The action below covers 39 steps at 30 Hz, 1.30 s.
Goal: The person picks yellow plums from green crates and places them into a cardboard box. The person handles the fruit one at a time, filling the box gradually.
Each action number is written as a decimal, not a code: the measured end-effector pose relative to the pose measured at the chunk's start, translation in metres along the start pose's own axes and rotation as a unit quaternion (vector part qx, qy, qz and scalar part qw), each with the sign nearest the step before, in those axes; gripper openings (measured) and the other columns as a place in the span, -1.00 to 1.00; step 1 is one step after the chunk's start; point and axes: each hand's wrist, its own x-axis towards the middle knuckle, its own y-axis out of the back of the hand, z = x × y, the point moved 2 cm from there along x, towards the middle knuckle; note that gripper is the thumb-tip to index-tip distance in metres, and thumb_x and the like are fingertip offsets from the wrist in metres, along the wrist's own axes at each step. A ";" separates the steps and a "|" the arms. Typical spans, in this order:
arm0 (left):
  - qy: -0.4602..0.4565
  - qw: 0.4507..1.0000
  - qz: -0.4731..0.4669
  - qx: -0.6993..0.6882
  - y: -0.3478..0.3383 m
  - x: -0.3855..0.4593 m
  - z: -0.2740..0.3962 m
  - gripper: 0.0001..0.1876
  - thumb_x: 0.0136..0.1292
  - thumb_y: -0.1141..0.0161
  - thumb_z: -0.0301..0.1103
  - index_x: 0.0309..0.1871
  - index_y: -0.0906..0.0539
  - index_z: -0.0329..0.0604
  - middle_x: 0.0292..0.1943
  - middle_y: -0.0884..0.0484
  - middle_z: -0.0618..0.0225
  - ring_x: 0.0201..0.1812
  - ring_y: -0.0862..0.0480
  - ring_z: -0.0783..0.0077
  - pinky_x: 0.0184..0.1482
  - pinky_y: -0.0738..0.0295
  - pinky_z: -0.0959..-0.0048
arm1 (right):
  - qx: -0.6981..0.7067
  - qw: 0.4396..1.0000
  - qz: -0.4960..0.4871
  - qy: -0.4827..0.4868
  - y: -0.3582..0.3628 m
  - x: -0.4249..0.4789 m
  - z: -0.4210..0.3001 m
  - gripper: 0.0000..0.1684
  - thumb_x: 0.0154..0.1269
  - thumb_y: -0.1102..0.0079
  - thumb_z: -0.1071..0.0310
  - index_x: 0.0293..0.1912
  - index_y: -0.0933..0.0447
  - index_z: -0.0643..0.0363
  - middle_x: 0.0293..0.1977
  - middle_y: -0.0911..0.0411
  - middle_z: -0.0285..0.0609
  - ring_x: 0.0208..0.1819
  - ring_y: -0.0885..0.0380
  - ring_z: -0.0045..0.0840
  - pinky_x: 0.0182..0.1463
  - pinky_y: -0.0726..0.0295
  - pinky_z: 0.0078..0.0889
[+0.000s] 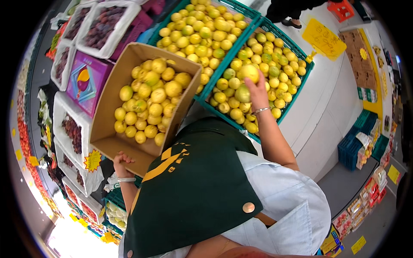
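My right hand [257,92] is over the right green plastic crate [222,71], its fingers on a large yellow round fruit [249,73]. A greener fruit [242,93] lies just below that one, beside my palm; whether I hold it too, I cannot tell. Smaller yellow and greenish fruits fill the crate around them. At the left, my left hand [122,161] grips the near edge of an open cardboard box [113,87], tilted against my dark green apron. Similar yellow fruits [156,109] lie heaped in the box, with bare cardboard at its near end.
Another green crate [251,13] of yellow fruits stands beyond. White trays of dark grapes [72,132] and plums [105,25], with a purple carton [87,80], line the left. A yellow sign [324,38] bearing writing rises from the right crate's corner. A person's foot [292,23] shows at the top.
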 end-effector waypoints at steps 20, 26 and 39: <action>0.008 0.990 -0.109 -0.088 0.019 0.020 -0.018 -0.80 0.05 0.03 -0.47 -0.20 -0.40 -0.12 -0.54 -0.33 0.47 -0.55 -0.34 0.54 -0.39 -0.37 0.49 | -0.171 0.978 -0.066 -0.099 -0.131 0.019 0.054 -0.59 0.17 0.14 0.44 0.02 -0.47 0.23 -0.31 -0.55 -0.01 -0.42 -0.52 -0.31 -0.41 -0.53 -0.32; -0.062 0.984 -0.163 -0.046 -0.016 0.018 0.004 -0.70 0.01 -0.02 -0.44 -0.12 -0.41 -0.16 -0.50 -0.34 0.47 -0.52 -0.36 0.56 -0.39 -0.34 0.55 | -0.099 0.991 -0.052 -0.075 -0.080 -0.003 0.053 -0.48 0.20 0.25 0.56 0.15 -0.42 0.17 -0.14 -0.54 -0.19 -0.23 -0.53 -0.56 -0.30 -0.53 -0.51; 0.043 0.996 -0.074 0.035 -0.003 0.073 -0.015 -0.83 0.06 0.01 -0.29 -0.30 -0.40 -0.14 -0.58 -0.29 0.48 -0.58 -0.30 0.53 -0.42 -0.32 0.43 | -0.380 0.882 0.252 -0.123 0.168 0.011 0.119 -0.53 0.16 -0.10 0.28 0.06 -0.41 0.26 -0.04 -0.47 0.14 0.03 -0.44 -0.07 0.09 -0.43 -0.14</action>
